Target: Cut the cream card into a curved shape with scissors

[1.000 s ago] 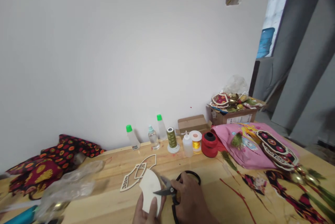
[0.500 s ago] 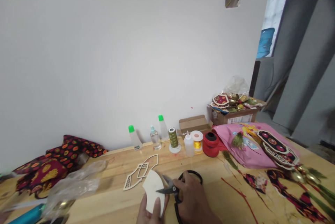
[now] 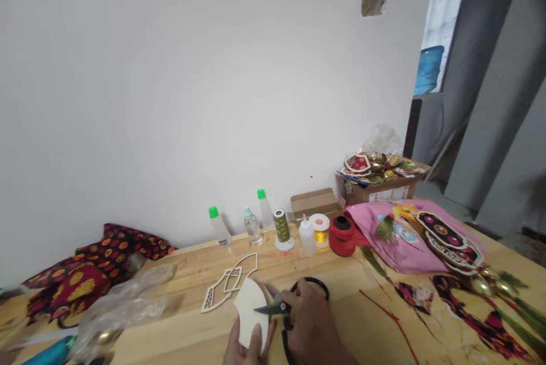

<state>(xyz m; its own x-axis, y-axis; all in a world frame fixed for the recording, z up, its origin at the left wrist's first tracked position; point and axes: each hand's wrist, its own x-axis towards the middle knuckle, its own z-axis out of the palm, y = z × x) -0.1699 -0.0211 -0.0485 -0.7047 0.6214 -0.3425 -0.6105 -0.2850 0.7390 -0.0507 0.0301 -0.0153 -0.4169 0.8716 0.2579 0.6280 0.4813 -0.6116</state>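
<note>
At the bottom middle, my left hand (image 3: 247, 345) grips a cream fan-shaped piece (image 3: 251, 302), thumb on its face and fingers behind. My right hand (image 3: 309, 319) is closed around black-handled scissors (image 3: 279, 309). The scissor blades are parted and point left. One blade lies across the front of the fan-shaped piece, the other near its right edge; I cannot tell whether they touch it. Just beyond my left hand, thin cut-out wooden frames (image 3: 222, 288) rest on the table (image 3: 183, 325).
Behind stand bottles (image 3: 252, 227), a green thread spool (image 3: 281, 225), a yellow spool (image 3: 321, 235) and a red thread roll (image 3: 342, 237). Patterned dark fabric (image 3: 91, 262) and clear plastic (image 3: 123, 299) lie left. A pink bag (image 3: 396, 251), red cord (image 3: 390, 315) and a filled cardboard box (image 3: 379, 187) are right.
The view has shifted slightly. Both hands, the scissors and the fan-shaped piece keep nearly the same positions.
</note>
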